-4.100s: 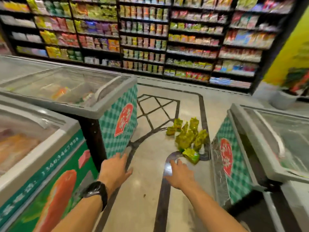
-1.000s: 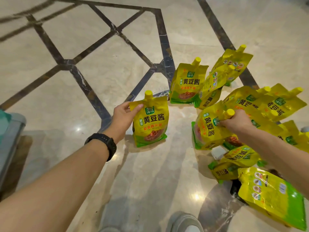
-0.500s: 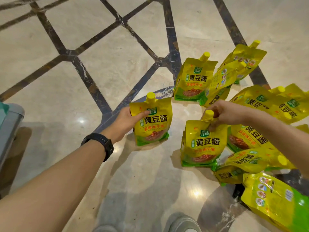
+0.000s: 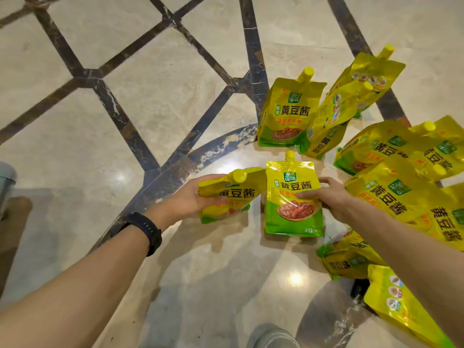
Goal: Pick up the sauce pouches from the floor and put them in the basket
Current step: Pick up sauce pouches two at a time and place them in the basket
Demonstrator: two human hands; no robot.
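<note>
Several yellow-and-green spouted sauce pouches lie and stand on the marble floor at the right. My left hand (image 4: 193, 197), with a black watch on its wrist, grips one pouch (image 4: 233, 197) by its left side, tilted toward the right. My right hand (image 4: 329, 199) holds a second pouch (image 4: 292, 204) by its right edge, upright and face-on, just beside the first. Another pouch (image 4: 286, 114) stands behind them. No basket is in view.
A pile of pouches (image 4: 401, 172) spreads along the right edge, one (image 4: 399, 305) lying near the bottom right. Dark inlaid lines cross the beige floor. A grey freezer corner (image 4: 6, 177) shows at the left edge. My shoe (image 4: 273, 337) is at the bottom.
My right hand shifted from the spout to the pouch's right side and brought it left, next to the pouch in my left hand. The left pouch has tilted over to the right.
</note>
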